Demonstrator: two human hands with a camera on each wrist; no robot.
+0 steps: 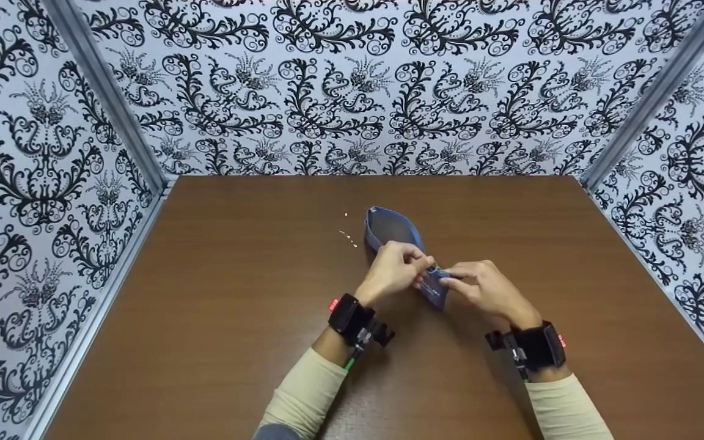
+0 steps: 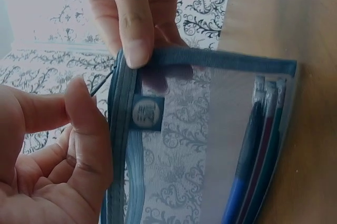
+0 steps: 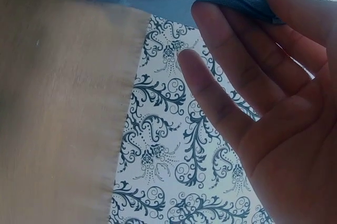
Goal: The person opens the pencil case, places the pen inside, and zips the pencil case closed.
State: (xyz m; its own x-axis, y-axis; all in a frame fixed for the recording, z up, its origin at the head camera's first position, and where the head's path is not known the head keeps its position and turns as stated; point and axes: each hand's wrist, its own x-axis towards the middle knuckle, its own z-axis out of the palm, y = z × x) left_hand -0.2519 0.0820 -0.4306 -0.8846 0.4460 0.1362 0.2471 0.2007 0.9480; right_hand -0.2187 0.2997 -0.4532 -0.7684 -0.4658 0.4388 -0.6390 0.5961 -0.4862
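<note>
A blue zip pencil pouch (image 1: 392, 227) with see-through mesh sides is held up above the table's middle. Its zipped edge (image 2: 118, 145) and a small square label (image 2: 147, 112) show close up in the left wrist view. Inside lie several pens or pencils (image 2: 258, 145), one of them bright blue at its lower part. My left hand (image 1: 392, 272) pinches a thin dark zipper pull (image 2: 102, 82) between thumb and forefinger. My right hand (image 1: 486, 288) grips the pouch's corner at the zipper's end, its thumb on top and the lower fingers (image 3: 210, 84) spread loosely below.
A brown wooden table (image 1: 236, 293) lies beneath. A few tiny bright specks (image 1: 350, 238) show on it, left of the pouch. Patterned black-and-white walls (image 1: 340, 79) with grey metal posts (image 1: 110, 91) stand at the back and both sides.
</note>
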